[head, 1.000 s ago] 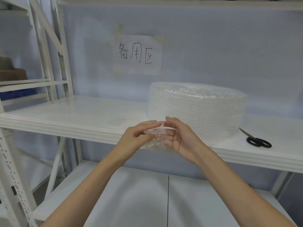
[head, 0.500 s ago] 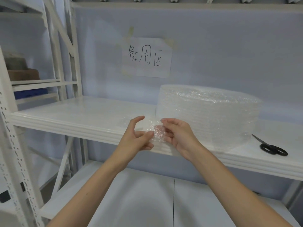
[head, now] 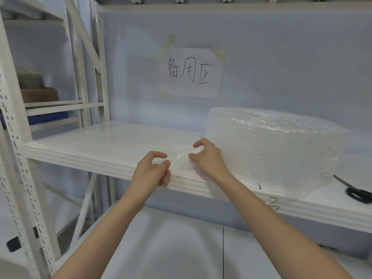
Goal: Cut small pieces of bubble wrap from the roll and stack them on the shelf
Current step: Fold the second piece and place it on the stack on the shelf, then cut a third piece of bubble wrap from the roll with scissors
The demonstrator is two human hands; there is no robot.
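— What's the piece like?
— A small clear bubble wrap piece [head: 181, 161], knobbly, at the near edge of the glossy white shelf [head: 90, 144], left of the squat roll [head: 275, 146].
— The fingers?
— Left hand [head: 152, 171] pinches its left edge; right hand [head: 207, 156] pinches the right, other fingers loosely curled.

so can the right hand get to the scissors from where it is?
Probably yes. The scissors lie in the open on the shelf, right of the roll; the right hand would first release the bubble wrap piece and go around the roll's front.
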